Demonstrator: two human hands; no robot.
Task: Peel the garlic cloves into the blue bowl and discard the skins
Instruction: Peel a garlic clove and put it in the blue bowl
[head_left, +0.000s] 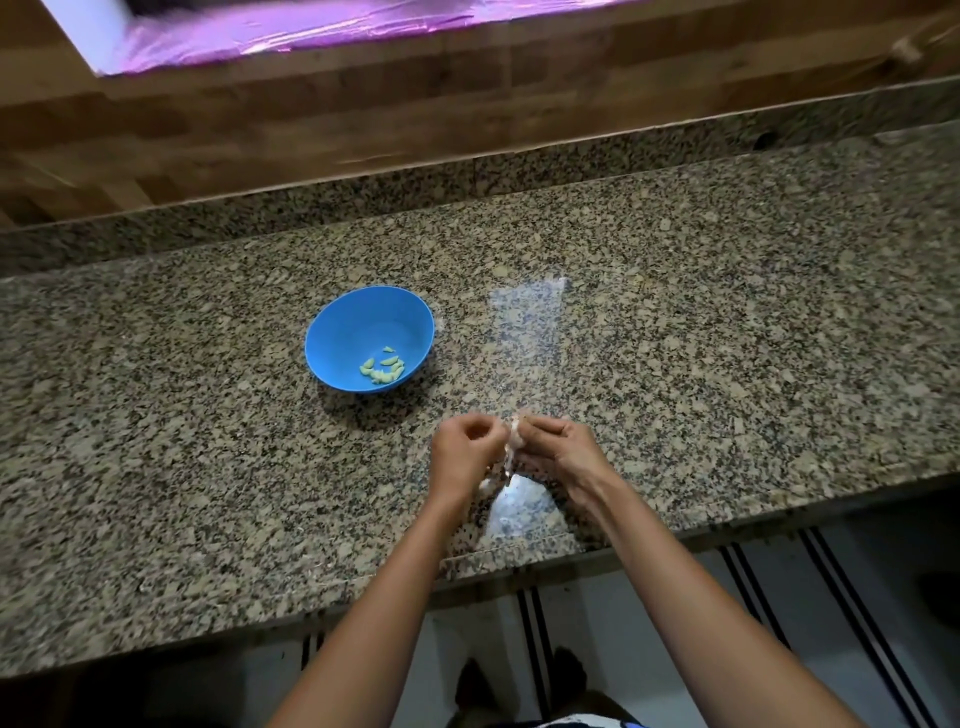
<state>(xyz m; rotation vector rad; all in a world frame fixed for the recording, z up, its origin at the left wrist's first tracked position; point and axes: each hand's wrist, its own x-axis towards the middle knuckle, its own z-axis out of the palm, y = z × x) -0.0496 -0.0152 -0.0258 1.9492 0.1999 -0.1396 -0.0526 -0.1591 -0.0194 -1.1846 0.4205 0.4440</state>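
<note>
Left grip (464, 447) and right grip (557, 446) pinched together

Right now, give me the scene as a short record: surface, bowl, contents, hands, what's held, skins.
surface: speckled granite counter, wooden wall behind it
bowl: blue bowl, upright on the counter, beyond and to the left of the hands
contents: several peeled garlic cloves lying in the bowl
left hand: over the counter, fingers curled, pinching at the garlic
right hand: fingers closed on the same garlic
held: white garlic piece between both hands, skin partly on
skins: pale scraps below the hands; cannot tell if resting or falling
</note>
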